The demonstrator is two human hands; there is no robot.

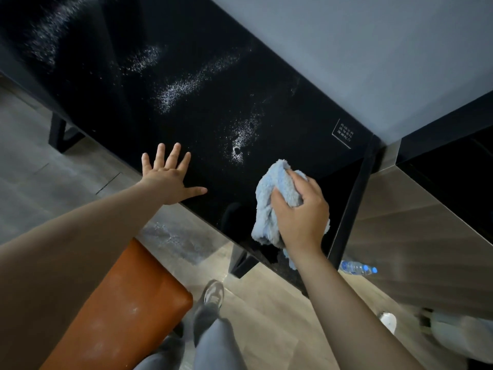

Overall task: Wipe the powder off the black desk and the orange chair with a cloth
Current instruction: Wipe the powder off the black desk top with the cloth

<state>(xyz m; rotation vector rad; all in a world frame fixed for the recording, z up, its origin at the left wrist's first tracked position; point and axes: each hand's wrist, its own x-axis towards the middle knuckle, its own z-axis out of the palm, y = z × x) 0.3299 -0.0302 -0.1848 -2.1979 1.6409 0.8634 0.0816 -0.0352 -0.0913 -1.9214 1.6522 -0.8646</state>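
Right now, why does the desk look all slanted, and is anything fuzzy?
Head view: the wide-angle lens tilts and stretches the black desk; the bottom-right corner, around a white object, is blurred; the glossy top dimly reflects something beside the cloth; powder and right hand look sharp.

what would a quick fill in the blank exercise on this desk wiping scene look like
1. The right hand grips a light ____ cloth.
2. The left hand rests flat on the black ____.
3. White ____ lies scattered on the desk beyond the cloth.
4. The chair beside the person's legs is ____.
Missing words: blue; desk; powder; orange.
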